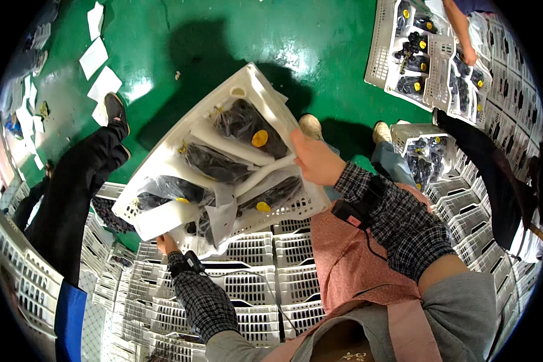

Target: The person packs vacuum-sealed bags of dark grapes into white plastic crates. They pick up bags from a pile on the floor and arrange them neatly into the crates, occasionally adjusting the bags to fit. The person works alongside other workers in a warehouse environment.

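A white plastic crate (133, 208) hangs tilted in the air in front of me, carried between both hands. Inside lie several clear bags of dark grapes (241, 123) with round yellow stickers, parted by white foam rolls (226, 143). A pale sheet of paper (223, 211) sticks up near the crate's lower side. My right hand (317, 158) is closed round the crate's right end. At its lower left corner, my left hand (168, 243) grips from below, its fingers mostly hidden by the crate.
Stacked white crates (238, 283) stand right below my arms, with more along the right. At the upper right another person's hand (468, 55) reaches into a crate of bagged grapes (413, 63). Paper sheets (94, 58) litter the green floor (151, 36). A person in dark trousers (66, 199) is at left.
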### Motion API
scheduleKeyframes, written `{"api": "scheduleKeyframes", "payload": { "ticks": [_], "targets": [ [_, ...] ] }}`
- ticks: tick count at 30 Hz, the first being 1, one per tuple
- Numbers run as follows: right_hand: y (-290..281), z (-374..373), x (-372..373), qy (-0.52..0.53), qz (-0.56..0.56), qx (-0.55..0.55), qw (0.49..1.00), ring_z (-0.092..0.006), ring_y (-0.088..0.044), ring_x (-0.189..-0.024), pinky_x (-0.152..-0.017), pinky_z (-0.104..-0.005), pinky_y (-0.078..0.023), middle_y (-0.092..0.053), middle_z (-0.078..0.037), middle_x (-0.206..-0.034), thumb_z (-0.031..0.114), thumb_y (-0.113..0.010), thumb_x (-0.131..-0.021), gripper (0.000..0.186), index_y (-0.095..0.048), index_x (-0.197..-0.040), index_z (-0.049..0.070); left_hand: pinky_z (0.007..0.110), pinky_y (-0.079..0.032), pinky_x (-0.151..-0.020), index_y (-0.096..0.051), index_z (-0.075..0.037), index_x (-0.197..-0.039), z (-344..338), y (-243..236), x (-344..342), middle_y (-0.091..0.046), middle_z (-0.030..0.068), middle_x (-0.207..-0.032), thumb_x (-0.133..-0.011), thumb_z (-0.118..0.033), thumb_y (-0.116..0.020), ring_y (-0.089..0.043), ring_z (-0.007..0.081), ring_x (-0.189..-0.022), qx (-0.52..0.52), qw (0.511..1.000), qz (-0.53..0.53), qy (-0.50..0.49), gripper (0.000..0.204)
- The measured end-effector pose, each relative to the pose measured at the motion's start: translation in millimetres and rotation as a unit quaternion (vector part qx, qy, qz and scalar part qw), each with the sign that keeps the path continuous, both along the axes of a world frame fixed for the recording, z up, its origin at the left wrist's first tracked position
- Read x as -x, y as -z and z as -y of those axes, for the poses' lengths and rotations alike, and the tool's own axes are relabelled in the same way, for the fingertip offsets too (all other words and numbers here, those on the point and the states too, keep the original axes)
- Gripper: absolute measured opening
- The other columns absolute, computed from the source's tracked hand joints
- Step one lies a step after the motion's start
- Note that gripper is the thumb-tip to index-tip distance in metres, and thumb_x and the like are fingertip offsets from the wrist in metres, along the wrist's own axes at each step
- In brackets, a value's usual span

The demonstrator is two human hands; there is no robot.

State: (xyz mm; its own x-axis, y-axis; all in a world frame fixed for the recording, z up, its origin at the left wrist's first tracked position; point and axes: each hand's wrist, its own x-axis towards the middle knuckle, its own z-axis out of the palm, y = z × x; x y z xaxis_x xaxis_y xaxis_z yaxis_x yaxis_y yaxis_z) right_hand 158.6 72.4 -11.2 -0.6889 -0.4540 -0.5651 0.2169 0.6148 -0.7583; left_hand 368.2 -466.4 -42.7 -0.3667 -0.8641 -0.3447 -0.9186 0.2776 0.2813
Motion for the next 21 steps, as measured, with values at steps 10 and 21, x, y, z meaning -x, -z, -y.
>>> {"api": "scheduleKeyframes", "payload": {
  "ticks": [10, 21],
  "targets": [
    [-3, -1, -20, 0.020, 0.009, 0.005, 1.000, -0.0434, -0.054, -0.079, -0.066, -0.0473, -0.045, -0.051, -0.025, -0.086, -0.005, -0.059, -0.062, 0.048, -0.031, -0.100, -0.004, 0.039, -0.042, -0.087, -0.044, -0.005, -0.131, 11, 1, 24, -0.055, 0.0187, -0.120, -0.085, -0.037, -0.058, -0.055, 0.0292, -0.102, 0.031, 0.977, 0.172, 0.126, 0.058],
    [5, 2, -18, 0.012, 0.006, -0.043, 0.999, -0.0417, -0.056, -0.077, -0.062, -0.0481, -0.044, -0.053, -0.025, -0.088, -0.003, -0.061, -0.064, 0.052, -0.032, -0.107, -0.002, 0.041, -0.042, -0.088, -0.038, -0.008, -0.135, 8, 1, -7, -0.052, 0.0192, -0.124, -0.084, -0.040, -0.059, -0.054, 0.0312, -0.105, 0.010, 0.975, 0.180, 0.127, 0.065]
  ]
}}
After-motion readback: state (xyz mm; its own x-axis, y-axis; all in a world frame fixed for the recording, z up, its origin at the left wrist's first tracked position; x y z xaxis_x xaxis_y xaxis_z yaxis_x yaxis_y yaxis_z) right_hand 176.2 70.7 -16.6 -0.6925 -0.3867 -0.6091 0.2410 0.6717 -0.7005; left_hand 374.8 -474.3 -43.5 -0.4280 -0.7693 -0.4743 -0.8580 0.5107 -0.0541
